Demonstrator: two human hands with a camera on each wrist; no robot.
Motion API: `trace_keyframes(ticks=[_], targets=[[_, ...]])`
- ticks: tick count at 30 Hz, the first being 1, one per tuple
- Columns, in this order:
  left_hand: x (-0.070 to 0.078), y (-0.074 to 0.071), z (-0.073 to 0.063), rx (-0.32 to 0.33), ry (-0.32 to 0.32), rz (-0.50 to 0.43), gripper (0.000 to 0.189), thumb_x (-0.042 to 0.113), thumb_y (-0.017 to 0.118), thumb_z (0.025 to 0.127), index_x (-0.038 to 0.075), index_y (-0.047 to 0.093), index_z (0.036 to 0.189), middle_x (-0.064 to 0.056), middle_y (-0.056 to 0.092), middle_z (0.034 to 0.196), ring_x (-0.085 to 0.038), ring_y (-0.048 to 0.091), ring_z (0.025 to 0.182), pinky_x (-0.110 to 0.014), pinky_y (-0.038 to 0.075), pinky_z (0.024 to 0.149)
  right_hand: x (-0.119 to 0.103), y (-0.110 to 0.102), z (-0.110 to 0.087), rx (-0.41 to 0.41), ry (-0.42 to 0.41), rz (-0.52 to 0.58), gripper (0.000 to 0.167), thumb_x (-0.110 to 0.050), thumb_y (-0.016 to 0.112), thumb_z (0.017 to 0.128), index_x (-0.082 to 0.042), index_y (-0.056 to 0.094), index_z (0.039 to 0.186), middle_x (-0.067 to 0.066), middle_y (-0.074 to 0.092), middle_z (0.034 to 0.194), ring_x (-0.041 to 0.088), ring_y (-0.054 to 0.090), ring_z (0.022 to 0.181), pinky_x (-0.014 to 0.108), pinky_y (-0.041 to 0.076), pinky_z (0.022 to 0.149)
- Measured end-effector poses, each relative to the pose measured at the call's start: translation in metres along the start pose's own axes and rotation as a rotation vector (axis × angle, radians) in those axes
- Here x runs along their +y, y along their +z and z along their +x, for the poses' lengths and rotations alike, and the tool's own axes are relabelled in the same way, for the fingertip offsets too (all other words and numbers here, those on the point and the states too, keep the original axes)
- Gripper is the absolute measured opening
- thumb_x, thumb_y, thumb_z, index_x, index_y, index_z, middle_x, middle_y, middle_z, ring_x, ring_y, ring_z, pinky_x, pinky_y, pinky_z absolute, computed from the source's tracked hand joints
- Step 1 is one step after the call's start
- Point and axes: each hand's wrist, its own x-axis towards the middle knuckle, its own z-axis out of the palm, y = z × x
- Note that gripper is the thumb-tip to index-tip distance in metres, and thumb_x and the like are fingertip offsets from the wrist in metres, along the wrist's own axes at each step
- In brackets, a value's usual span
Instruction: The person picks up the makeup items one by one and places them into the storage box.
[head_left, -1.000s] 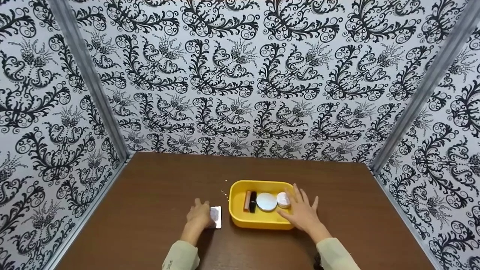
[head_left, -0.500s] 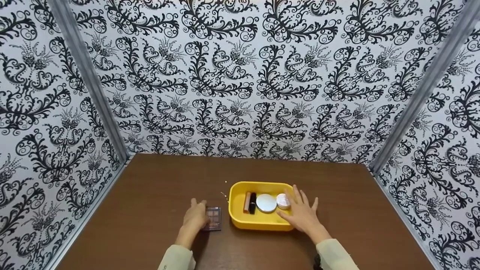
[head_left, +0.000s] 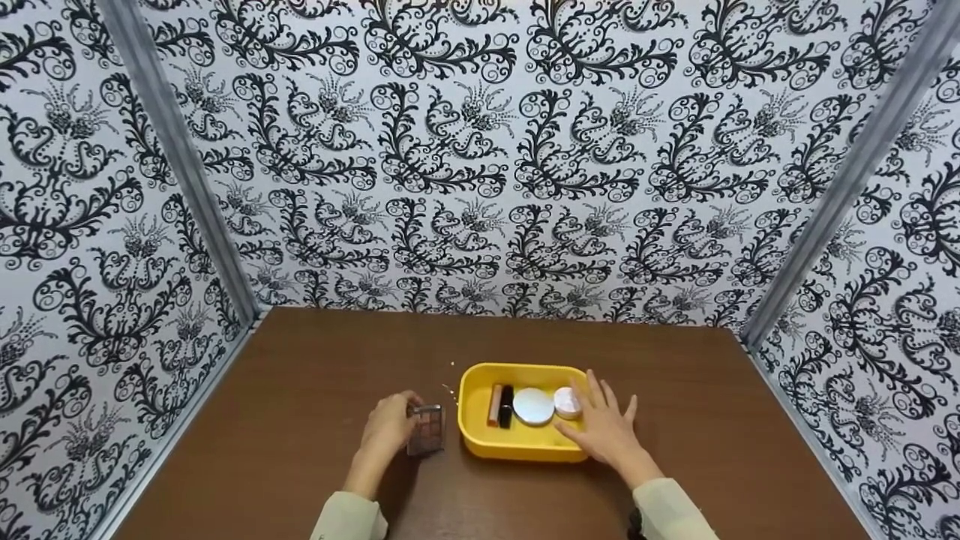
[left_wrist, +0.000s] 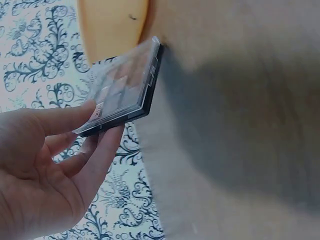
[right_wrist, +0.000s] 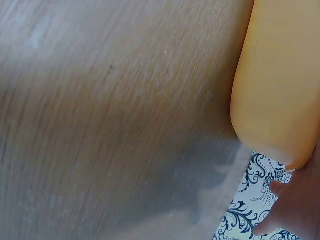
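Note:
My left hand pinches an eyeshadow palette at its left edge, thumb on the clear lid and fingers underneath. In the left wrist view the palette is tilted, its dark base and several pans showing through the lid. A yellow tray stands just to the right. Inside it lie an orange-brown tube, a black tube, a round white disc and a small white round container. Fingers spread, my right hand rests at the tray's right end, partly covering the white container.
The brown table bears the tray, with small white specks left of it. Black-and-white patterned walls enclose the table at the back and both sides, with grey strips at the corners.
The palette has turned from a shiny, glaring face to one showing its pans, and now tilts up in the left hand, which has shifted slightly left. The right hand and tray have stayed put.

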Motion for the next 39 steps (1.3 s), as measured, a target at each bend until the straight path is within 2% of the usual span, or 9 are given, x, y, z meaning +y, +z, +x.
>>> trace_keyframes(ticks=[5, 10, 14, 17, 22, 29, 35, 39], targets=[[0.009, -0.010, 0.000, 0.070, 0.035, -0.025, 0.018, 0.003, 0.070, 0.089, 0.006, 0.070, 0.106, -0.016, 0.071, 0.105, -0.035, 0.069, 0.098, -0.050, 0.056, 0.081, 0.000, 0.000, 0.000, -0.030, 0.009, -0.027, 0.084, -0.057, 0.064, 0.088, -0.016, 0.035, 0.155, 0.017, 0.017, 0.166, 0.046, 0.023, 0.149, 0.081, -0.004, 0.110], [0.021, -0.017, 0.000, 0.128, 0.044, -0.056, 0.015, 0.007, 0.069, 0.090, 0.008, 0.070, 0.106, -0.015, 0.070, 0.107, -0.035, 0.067, 0.104, -0.052, 0.054, 0.087, 0.000, 0.000, 0.001, -0.033, 0.010, -0.034, 0.083, -0.056, 0.065, 0.088, -0.015, 0.036, 0.155, 0.017, 0.019, 0.166, 0.045, 0.023, 0.149, 0.081, -0.003, 0.109], [0.033, -0.017, 0.001, 0.176, 0.065, -0.099, 0.016, 0.007, 0.069, 0.091, 0.009, 0.071, 0.106, -0.013, 0.069, 0.108, -0.034, 0.066, 0.106, -0.053, 0.053, 0.089, 0.001, -0.001, 0.001, -0.036, 0.011, -0.026, 0.083, -0.057, 0.065, 0.088, -0.016, 0.036, 0.155, 0.017, 0.018, 0.166, 0.045, 0.023, 0.149, 0.081, -0.004, 0.109], [0.044, -0.013, 0.001, 0.178, 0.085, -0.146, 0.016, 0.006, 0.068, 0.091, 0.010, 0.070, 0.106, -0.012, 0.069, 0.109, -0.033, 0.066, 0.106, -0.052, 0.053, 0.091, 0.002, -0.002, 0.002, -0.037, 0.015, -0.029, 0.084, -0.056, 0.065, 0.088, -0.016, 0.036, 0.155, 0.017, 0.018, 0.166, 0.046, 0.023, 0.149, 0.081, -0.003, 0.109], [0.063, 0.005, 0.004, 0.152, 0.136, -0.183, 0.016, 0.005, 0.069, 0.090, 0.010, 0.070, 0.106, -0.011, 0.069, 0.107, -0.031, 0.066, 0.102, -0.050, 0.053, 0.090, 0.004, -0.002, 0.002, -0.038, 0.019, -0.039, 0.083, -0.056, 0.065, 0.088, -0.017, 0.035, 0.155, 0.017, 0.017, 0.166, 0.046, 0.024, 0.149, 0.081, -0.003, 0.109], [0.084, 0.039, 0.007, 0.074, 0.201, -0.152, 0.017, 0.001, 0.069, 0.089, 0.007, 0.069, 0.104, -0.011, 0.069, 0.103, -0.031, 0.067, 0.098, -0.047, 0.055, 0.086, 0.002, -0.001, 0.000, -0.035, 0.017, -0.030, 0.083, -0.057, 0.065, 0.088, -0.018, 0.034, 0.156, 0.017, 0.017, 0.166, 0.046, 0.024, 0.149, 0.081, -0.004, 0.109], [0.096, 0.063, 0.013, 0.018, 0.243, -0.114, 0.019, -0.005, 0.070, 0.083, 0.002, 0.070, 0.101, -0.016, 0.071, 0.100, -0.033, 0.067, 0.096, -0.048, 0.054, 0.087, 0.001, -0.002, 0.000, -0.028, 0.019, -0.030, 0.083, -0.056, 0.065, 0.088, -0.016, 0.036, 0.155, 0.017, 0.018, 0.166, 0.045, 0.024, 0.149, 0.081, -0.004, 0.110], [0.101, 0.075, 0.017, -0.011, 0.249, -0.095, 0.023, -0.008, 0.070, 0.079, 0.001, 0.070, 0.100, -0.018, 0.071, 0.099, -0.034, 0.066, 0.097, -0.047, 0.054, 0.089, 0.000, -0.003, 0.001, -0.037, 0.027, -0.032, 0.083, -0.057, 0.064, 0.088, -0.016, 0.035, 0.155, 0.016, 0.017, 0.167, 0.044, 0.022, 0.150, 0.080, -0.005, 0.110]])
